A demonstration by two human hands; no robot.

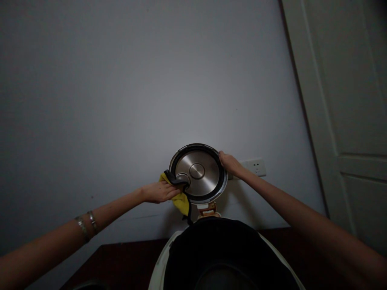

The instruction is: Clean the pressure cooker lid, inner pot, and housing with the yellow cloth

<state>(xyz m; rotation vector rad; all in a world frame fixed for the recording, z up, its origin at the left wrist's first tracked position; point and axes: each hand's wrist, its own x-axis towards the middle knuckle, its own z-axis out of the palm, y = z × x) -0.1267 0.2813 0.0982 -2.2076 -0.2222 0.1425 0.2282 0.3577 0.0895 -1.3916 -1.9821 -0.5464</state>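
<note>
A round lid with a shiny metal inner face and a black sealing ring stands raised on a hinge behind a white rice cooker. My left hand presses a yellow cloth with black edging against the lid's lower left rim. Its fingers lie over the cloth, which hangs down below them. On the lid's upper right edge, my right hand grips the rim with its fingers closed. The cooker's dark inside faces up in front of me, below both hands.
Behind the lid rises a pale wall with a white power socket near my right wrist. The cooker stands on a dark reddish table. A pale panelled door is on the right. Part of a dark round object shows at the bottom left.
</note>
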